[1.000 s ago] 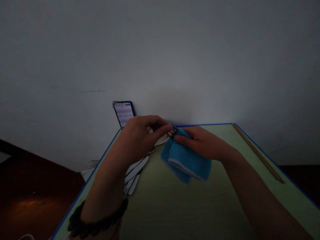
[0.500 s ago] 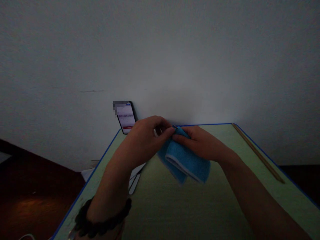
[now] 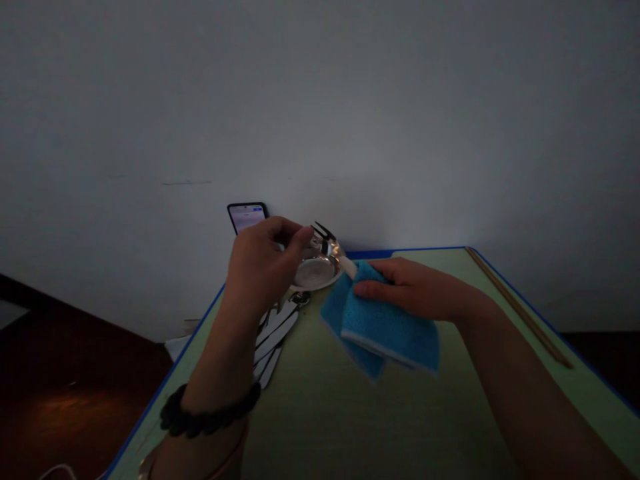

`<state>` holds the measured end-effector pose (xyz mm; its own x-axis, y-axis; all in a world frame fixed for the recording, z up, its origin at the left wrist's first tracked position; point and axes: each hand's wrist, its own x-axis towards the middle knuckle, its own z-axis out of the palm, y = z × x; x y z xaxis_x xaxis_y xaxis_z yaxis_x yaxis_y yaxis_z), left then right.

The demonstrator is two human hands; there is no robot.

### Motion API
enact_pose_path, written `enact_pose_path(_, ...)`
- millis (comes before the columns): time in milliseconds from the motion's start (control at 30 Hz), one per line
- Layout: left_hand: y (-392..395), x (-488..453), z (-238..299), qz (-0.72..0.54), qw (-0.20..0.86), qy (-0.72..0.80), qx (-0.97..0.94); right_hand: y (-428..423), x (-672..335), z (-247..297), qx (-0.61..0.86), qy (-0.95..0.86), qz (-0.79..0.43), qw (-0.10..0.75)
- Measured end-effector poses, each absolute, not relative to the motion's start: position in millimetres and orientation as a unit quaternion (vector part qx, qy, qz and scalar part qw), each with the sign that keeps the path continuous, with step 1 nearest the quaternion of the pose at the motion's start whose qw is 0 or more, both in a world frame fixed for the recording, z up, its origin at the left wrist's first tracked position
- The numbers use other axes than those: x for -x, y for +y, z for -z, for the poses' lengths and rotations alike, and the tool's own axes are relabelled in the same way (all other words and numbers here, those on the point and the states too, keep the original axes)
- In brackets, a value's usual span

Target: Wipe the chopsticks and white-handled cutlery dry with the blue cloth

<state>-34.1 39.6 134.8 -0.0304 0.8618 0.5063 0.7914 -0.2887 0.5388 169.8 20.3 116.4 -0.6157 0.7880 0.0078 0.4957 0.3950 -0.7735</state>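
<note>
A folded blue cloth (image 3: 390, 327) with a pale edge hangs from my right hand (image 3: 410, 287), whose thumb and fingers are closed on it. Out of the cloth's upper left corner comes a fork (image 3: 349, 267); its pale handle is partly wrapped and its tines point up and left. My left hand (image 3: 265, 260) is raised left of the fork, thumb and finger pinched together beside the tines. Whether they grip a tine or just touch it is unclear. Behind the fork stands a shiny metal dish (image 3: 315, 275).
Several pale-handled utensils (image 3: 273, 340) lie on the green table (image 3: 380, 420), partly behind my left wrist. A phone (image 3: 247, 215) leans on the wall at the back left. Long wooden sticks (image 3: 520, 310) lie along the right edge.
My left hand has moved left and slightly up, away from the cloth. The fork's head and the dish now show. My right hand and the cloth have shifted slightly right.
</note>
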Motion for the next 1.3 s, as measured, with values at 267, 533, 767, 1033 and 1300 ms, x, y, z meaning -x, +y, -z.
enact_pose_path(267,43,23,-124,-0.464,0.345,0.504,-0.642,20,-165,-114,0.408,-0.815,-0.336,0.239)
enact_pose_path(533,54,16,-108,-0.519,0.424,0.459,-0.583,24,-155,-106,0.380,-0.814,-0.362,0.251)
enact_pose_path(767,56,33,-117,-0.618,0.508,0.371,-0.471,26,-173,-109,0.411,-0.826,-0.320,0.217)
enact_pose_path(1033,51,34,-124,-0.456,0.628,0.404,-0.484,31,-193,-106,0.503,-0.693,-0.403,0.323)
enact_pose_path(1300,37,33,-121,-0.247,0.551,0.388,-0.696,42,-197,-98,0.463,-0.611,-0.411,0.494)
